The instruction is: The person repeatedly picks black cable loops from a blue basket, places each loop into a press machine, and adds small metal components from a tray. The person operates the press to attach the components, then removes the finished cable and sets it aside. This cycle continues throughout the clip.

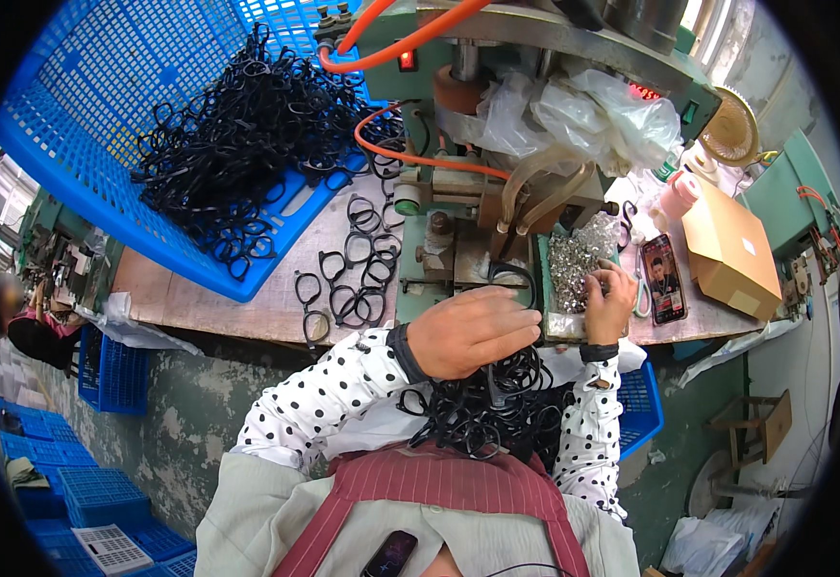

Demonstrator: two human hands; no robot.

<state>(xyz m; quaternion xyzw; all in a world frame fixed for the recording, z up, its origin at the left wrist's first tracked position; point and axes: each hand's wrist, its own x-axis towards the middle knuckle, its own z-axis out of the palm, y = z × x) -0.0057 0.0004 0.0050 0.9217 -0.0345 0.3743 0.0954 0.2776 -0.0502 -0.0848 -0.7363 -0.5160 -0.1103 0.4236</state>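
My left hand (473,332) is closed at the front of a green press machine (436,236), fingers together on a black eyeglass frame (514,272) at the metal jig under the press head. Its fingertips are partly hidden behind the hand. To the right, my right hand (612,303) has its fingers curled at the edge of a tray of small shiny metal parts (574,262); whatever is pinched there is too small to make out. A heap of black eyeglass frames (482,413) lies in my lap, below both hands.
A blue plastic basket (84,144) piled with black eyeglass frames (247,125) stands at the left. Several loose frames (367,260) lie on the bench beside the machine. At the right are a phone (664,279), scissors (642,296) and a cardboard box (728,250). Orange hoses (410,38) hang above.
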